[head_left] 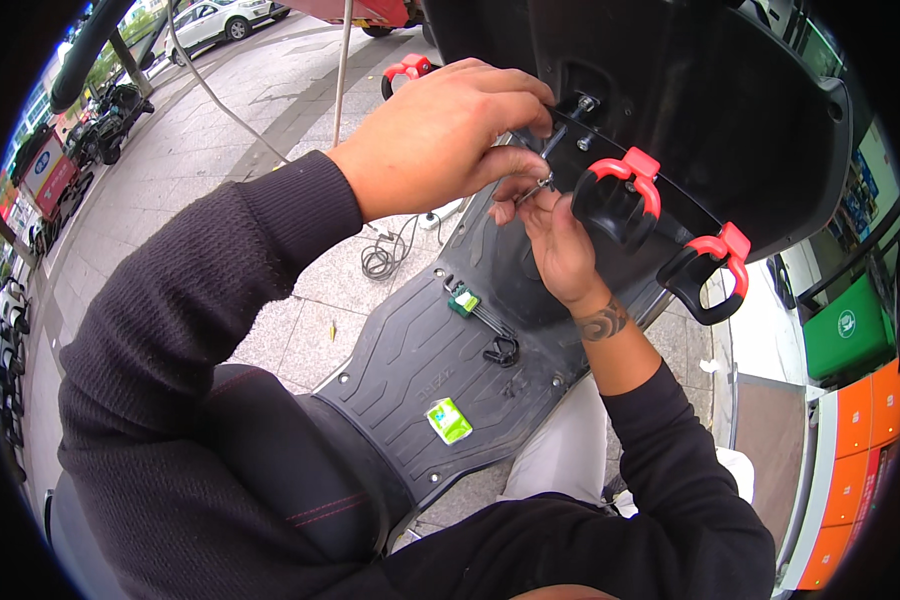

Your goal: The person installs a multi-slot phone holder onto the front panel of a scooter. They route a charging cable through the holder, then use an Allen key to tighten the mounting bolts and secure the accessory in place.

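Both my hands are raised against the black inner front panel (660, 60) of a scooter. My left hand (450, 130) is closed, its thumb and fingers pinching around the lower part of a thin metal rod (558, 140) that runs up to a bolt (587, 103) on the panel. Just below, my right hand (560, 245) is closed with its fingertips on a small metal piece (544, 183), partly hidden between the two hands. A second bolt (584, 144) sticks out nearby. Right of my hands, a red-and-black hook (625, 200) is fixed to the panel.
On the black footboard (390, 350) lie a green-holdered hex key set (465, 300), a black loop-shaped piece (501, 350) and a green-and-white packet (449, 420). Another red-and-black hook (715, 270) juts out right. A coiled cable (382, 258) rests on the paving, left.
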`<state>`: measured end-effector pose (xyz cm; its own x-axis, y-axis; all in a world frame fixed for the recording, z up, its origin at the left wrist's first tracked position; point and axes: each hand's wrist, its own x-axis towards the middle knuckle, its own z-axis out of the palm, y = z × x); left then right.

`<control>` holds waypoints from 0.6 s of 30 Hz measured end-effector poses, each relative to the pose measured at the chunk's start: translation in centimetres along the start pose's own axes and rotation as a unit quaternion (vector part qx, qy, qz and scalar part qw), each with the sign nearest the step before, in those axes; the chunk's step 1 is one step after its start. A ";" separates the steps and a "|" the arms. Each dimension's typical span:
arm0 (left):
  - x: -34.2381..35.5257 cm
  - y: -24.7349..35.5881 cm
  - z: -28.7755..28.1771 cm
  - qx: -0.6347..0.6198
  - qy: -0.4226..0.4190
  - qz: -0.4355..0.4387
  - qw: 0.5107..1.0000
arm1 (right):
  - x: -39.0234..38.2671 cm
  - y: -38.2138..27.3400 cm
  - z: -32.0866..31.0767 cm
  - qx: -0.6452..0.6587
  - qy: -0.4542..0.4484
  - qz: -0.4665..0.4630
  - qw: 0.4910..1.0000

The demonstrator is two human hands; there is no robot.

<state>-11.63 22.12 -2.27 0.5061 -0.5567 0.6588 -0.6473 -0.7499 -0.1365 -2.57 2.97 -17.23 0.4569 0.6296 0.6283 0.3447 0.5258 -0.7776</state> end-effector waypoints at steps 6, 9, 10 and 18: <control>0.0 0.3 0.6 -0.010 0.007 -0.011 1.000 | 0.7 0.7 -1.4 0.010 -0.025 0.027 0.999; 0.0 0.7 1.0 -0.021 0.019 -0.028 0.999 | 0.8 0.9 -1.4 0.001 -0.007 0.006 1.000; -0.1 0.9 1.0 -0.019 0.021 -0.031 0.999 | 1.1 1.2 -1.2 -0.002 0.010 -0.014 1.000; -0.1 1.3 1.2 -0.026 0.022 -0.045 0.998 | 3.0 1.9 0.1 -0.099 0.066 -0.147 0.982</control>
<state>-11.79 20.79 -3.42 0.5390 -0.4706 0.6985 -0.6292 -0.7763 -0.0375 -0.68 5.89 -16.81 0.4108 0.3807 0.8284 0.6243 0.5447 -0.5599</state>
